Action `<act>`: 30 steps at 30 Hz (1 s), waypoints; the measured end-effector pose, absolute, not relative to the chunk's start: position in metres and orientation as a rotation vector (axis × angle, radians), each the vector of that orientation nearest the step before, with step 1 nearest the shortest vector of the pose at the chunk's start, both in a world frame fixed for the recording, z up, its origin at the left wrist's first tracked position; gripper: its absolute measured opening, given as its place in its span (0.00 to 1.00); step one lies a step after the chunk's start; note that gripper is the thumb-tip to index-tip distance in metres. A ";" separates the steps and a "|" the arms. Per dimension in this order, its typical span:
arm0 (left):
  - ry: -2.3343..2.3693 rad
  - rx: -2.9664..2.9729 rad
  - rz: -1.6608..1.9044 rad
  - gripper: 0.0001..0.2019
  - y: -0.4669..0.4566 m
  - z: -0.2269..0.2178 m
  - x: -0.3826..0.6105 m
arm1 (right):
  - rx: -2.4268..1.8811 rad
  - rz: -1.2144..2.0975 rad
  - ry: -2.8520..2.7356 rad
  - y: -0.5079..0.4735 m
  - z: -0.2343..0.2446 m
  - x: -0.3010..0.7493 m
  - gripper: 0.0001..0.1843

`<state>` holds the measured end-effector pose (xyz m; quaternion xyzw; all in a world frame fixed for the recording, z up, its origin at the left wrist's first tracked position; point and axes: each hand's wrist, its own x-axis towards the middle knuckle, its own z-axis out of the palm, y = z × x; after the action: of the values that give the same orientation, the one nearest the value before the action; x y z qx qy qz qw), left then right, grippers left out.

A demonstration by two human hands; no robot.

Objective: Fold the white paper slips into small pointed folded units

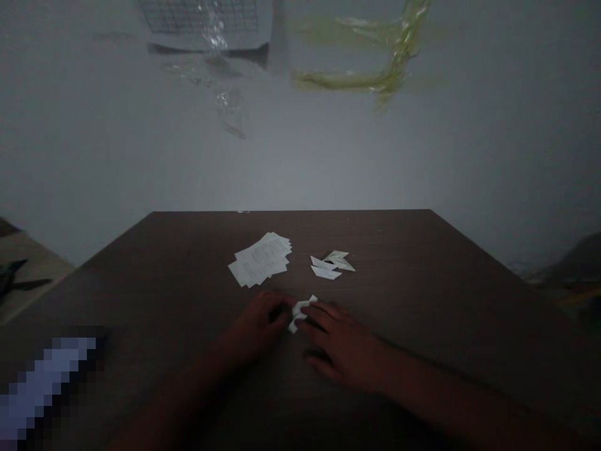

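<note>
Just ahead of the left hand (259, 321) lies a loose stack of printed white paper slips (260, 259), fanned and slightly overlapping. Ahead of the right hand (342, 343) and a little apart from the stack sit several angular folded paper pieces (331, 265), in a low heap. Well left of the left hand, a blurred, pixelated pale object (43, 388) lies near the near-left corner of the view; what it is cannot be told. Farther left, beyond the table, a dark object (17, 279) rests on a lighter surface, too dim to identify. Both forearms lie across the near part of the dark wood table (399, 269), whose far edge runs well ahead of the hands and whose sides slant away to the left and right, with a wide stretch of wood beside each hand. Between the hands, touching both, is a small folded piece of white paper (299, 314), crumpled-looking and angular, with pointed corners sticking out. The left hand is curled almost closed against its left side, while the right hand's bent fingers (319, 319) press over its right side, so the two hands grip it together just above the tabletop.
</note>
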<state>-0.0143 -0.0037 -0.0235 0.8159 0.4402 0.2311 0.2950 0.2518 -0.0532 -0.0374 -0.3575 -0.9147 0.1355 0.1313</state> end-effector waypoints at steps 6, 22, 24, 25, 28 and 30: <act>1.072 2.216 0.623 0.09 0.002 -0.032 -0.017 | -1.029 0.437 -2.659 -0.055 -0.035 0.253 0.38; 1.077 2.214 0.612 0.09 0.003 -0.031 -0.014 | -1.120 0.421 -2.710 -0.057 -0.033 0.249 0.38; 1.073 2.213 0.617 0.09 0.003 -0.032 -0.015 | -1.127 0.414 -2.714 -0.057 -0.032 0.247 0.38; 1.074 2.208 0.620 0.09 0.002 -0.032 -0.016 | -1.133 0.410 -2.713 -0.058 -0.031 0.247 0.38; 1.074 2.187 0.618 0.07 0.001 -0.031 -0.018 | -1.163 0.412 -2.729 -0.059 -0.026 0.245 0.37; 1.066 2.174 0.618 0.06 0.000 -0.031 -0.020 | -1.191 0.434 -2.747 -0.059 -0.022 0.244 0.36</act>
<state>-0.0199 0.0001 -0.0313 0.8255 0.4046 0.2347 0.3158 0.2442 -0.0588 -0.0217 -0.3929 -0.9065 0.1432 0.0580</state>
